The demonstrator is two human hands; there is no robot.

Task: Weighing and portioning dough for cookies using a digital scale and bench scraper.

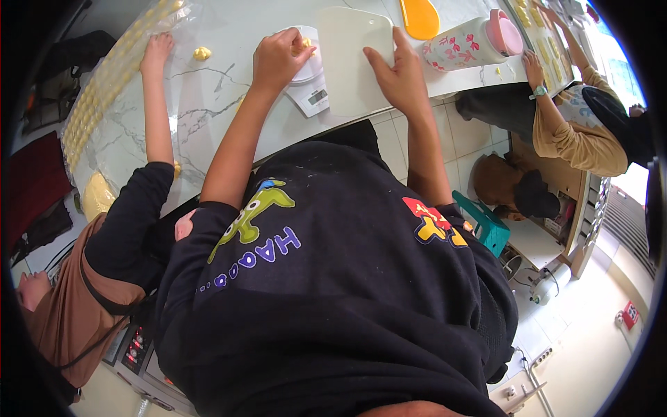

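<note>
The left hand [283,61] pinches dough [306,43], partly hidden, at the scale [317,101]; the right hand [403,76] grips the board [351,59], thumb apart, some fingertips hidden.

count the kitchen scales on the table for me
1. The scale is on the table, partly covered by the left hand, next to the white board in the right hand. Another could be hidden behind the board.
</note>
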